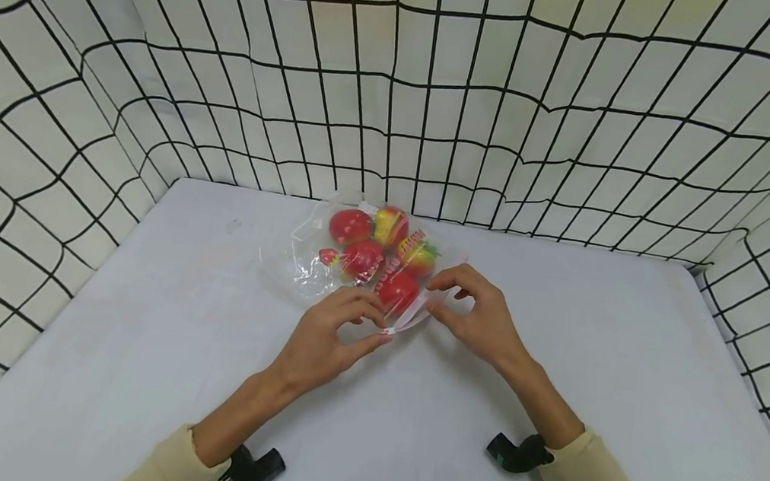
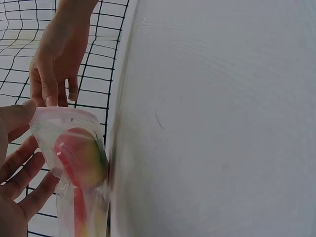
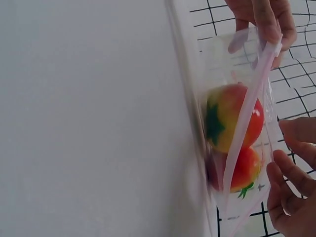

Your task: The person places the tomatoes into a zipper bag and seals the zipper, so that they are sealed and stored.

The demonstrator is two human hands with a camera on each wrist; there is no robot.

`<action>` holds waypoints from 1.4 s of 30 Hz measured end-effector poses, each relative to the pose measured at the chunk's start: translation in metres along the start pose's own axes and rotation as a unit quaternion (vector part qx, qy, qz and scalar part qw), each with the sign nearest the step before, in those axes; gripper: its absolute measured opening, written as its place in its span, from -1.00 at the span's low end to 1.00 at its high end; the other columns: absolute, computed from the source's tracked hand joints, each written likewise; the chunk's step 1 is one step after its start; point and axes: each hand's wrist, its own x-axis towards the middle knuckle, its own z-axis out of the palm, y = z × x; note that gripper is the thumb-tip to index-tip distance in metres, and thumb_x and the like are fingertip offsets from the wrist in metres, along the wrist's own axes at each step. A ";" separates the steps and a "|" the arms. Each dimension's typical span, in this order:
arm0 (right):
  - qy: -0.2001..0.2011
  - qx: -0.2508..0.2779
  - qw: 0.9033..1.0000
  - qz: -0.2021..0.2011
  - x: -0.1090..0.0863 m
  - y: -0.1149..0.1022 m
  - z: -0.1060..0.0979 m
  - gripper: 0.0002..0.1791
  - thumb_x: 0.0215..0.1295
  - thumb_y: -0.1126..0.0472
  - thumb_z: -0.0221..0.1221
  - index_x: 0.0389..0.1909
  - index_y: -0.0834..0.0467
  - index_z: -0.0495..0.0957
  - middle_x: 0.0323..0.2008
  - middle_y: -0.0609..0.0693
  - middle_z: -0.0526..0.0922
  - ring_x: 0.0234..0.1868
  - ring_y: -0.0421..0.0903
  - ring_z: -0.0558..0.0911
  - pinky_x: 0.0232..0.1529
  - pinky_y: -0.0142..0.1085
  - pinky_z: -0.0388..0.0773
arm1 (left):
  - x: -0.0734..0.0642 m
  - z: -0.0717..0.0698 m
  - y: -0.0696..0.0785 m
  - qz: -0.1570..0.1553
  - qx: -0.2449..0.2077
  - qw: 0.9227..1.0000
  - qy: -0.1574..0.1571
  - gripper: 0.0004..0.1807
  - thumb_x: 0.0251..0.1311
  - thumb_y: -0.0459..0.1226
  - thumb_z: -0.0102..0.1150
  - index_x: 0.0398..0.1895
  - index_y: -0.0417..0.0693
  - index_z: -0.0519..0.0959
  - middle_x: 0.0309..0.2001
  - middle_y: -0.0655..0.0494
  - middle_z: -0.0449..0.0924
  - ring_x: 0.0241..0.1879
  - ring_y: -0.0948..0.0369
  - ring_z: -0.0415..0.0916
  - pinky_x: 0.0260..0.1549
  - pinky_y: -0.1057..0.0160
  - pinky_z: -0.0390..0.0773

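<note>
A clear plastic zip bag (image 1: 301, 270) with red print and a pink zip strip (image 1: 411, 313) lies near the back of the white table. Inside it are several red and red-yellow toy fruits (image 1: 363, 260), some with green leaves. My left hand (image 1: 322, 336) pinches the near corner of the zip strip between thumb and finger, seen also in the right wrist view. At the other end of the strip is my right hand (image 1: 481, 324), its thumb and forefinger spread apart beside the bag's edge. Whether its fingertips touch the plastic is hard to tell.
The white table (image 1: 142, 341) carries the bag near its back edge. A black grid net (image 1: 433, 84) rises behind it and along both sides. Black curved pieces (image 1: 256, 469) sit at both wrists, by the beige sleeves (image 1: 166, 466).
</note>
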 end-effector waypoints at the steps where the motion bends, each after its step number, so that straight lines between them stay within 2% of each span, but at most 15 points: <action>1: 0.003 -0.005 1.000 -0.002 -0.001 -0.002 0.001 -0.73 0.25 0.24 0.45 -0.04 0.03 0.71 -0.04 -0.07 0.71 0.04 0.02 0.63 0.02 -0.05 0.67 | 0.000 0.000 0.000 0.000 0.001 1.000 0.000 -0.73 0.05 -0.30 0.59 -0.17 0.04 0.74 0.00 0.22 0.69 0.04 0.28 0.58 -0.09 0.20 0.79; 3: 0.006 -0.010 1.000 -0.005 -0.003 -0.004 0.002 -0.73 0.22 0.25 0.46 -0.06 0.03 0.72 -0.04 -0.08 0.71 0.02 0.06 0.62 -0.02 -0.10 0.65 | 0.000 0.000 0.000 0.000 0.003 1.000 0.003 -0.73 0.06 -0.28 0.59 -0.15 0.04 0.75 -0.02 0.23 0.68 0.03 0.29 0.58 -0.10 0.20 0.79; 6: 0.005 -0.007 1.000 -0.013 -0.005 -0.007 0.004 -0.73 0.21 0.27 0.46 -0.07 0.02 0.72 -0.03 -0.09 0.71 0.04 -0.02 0.61 -0.04 -0.18 0.65 | 0.000 0.000 0.001 -0.001 0.004 1.000 0.006 -0.72 0.06 -0.28 0.59 -0.14 0.04 0.76 -0.02 0.23 0.68 0.03 0.29 0.59 -0.09 0.22 0.79; 10: -0.005 0.008 1.000 -0.026 -0.008 -0.010 0.006 -0.71 0.21 0.30 0.45 -0.05 0.02 0.72 -0.02 -0.10 0.72 0.07 -0.14 0.61 -0.01 -0.10 0.70 | 0.000 -0.001 0.002 -0.005 0.007 1.000 0.007 -0.71 0.06 -0.29 0.59 -0.12 0.04 0.77 -0.03 0.23 0.69 0.03 0.29 0.59 -0.09 0.26 0.78; 13: -0.012 0.017 0.999 -0.037 -0.011 -0.012 0.008 -0.68 0.21 0.33 0.45 -0.04 0.03 0.71 -0.03 -0.09 0.72 0.05 -0.11 0.63 0.00 -0.09 0.71 | 0.000 -0.001 0.003 -0.005 0.005 1.000 0.008 -0.72 0.07 -0.29 0.59 -0.12 0.03 0.78 -0.07 0.23 0.69 0.00 0.29 0.59 -0.11 0.24 0.78; 17: -0.019 0.024 0.998 -0.062 -0.012 -0.015 0.010 -0.65 0.18 0.38 0.45 -0.02 0.06 0.71 -0.05 -0.06 0.75 0.00 -0.02 0.67 -0.01 -0.17 0.70 | 0.000 -0.002 0.003 -0.003 -0.004 1.000 0.011 -0.73 0.08 -0.31 0.57 -0.12 0.02 0.80 -0.13 0.23 0.69 -0.09 0.30 0.62 -0.12 0.22 0.79; 21: -0.029 0.021 0.996 -0.083 -0.013 -0.016 0.013 -0.65 0.19 0.40 0.44 -0.01 0.10 0.70 -0.09 -0.01 0.77 -0.06 -0.01 0.70 0.00 -0.20 0.70 | 0.000 -0.003 0.004 -0.009 -0.015 1.000 0.012 -0.74 0.09 -0.33 0.56 -0.12 0.00 0.81 -0.19 0.24 0.70 -0.14 0.32 0.67 -0.08 0.28 0.78; 30: -0.047 0.015 0.996 -0.080 -0.015 -0.018 0.017 -0.63 0.17 0.39 0.46 0.00 0.12 0.68 -0.10 -0.05 0.77 -0.05 0.03 0.72 0.07 -0.09 0.72 | 0.000 -0.001 0.000 0.001 -0.015 0.999 0.035 -0.73 0.04 -0.35 0.58 -0.15 -0.02 0.80 -0.23 0.18 0.83 -0.21 0.29 0.74 -0.13 0.31 0.78; 38: -0.057 0.020 0.995 -0.084 -0.015 -0.018 0.021 -0.63 0.16 0.38 0.47 -0.01 0.11 0.67 -0.11 -0.05 0.76 -0.05 -0.03 0.71 0.04 -0.06 0.72 | -0.001 0.001 0.001 -0.018 -0.016 0.998 0.063 -0.74 -0.01 -0.35 0.61 -0.21 -0.02 0.78 -0.29 0.17 0.83 -0.28 0.29 0.76 -0.17 0.23 0.80; 42: -0.059 0.022 0.994 -0.085 -0.015 -0.017 0.024 -0.63 0.16 0.36 0.48 -0.03 0.06 0.67 -0.12 -0.11 0.75 -0.07 -0.09 0.69 0.01 -0.07 0.74 | -0.002 0.000 0.001 -0.018 -0.014 0.997 0.067 -0.74 -0.02 -0.35 0.62 -0.22 -0.03 0.80 -0.30 0.18 0.83 -0.29 0.30 0.75 -0.19 0.27 0.79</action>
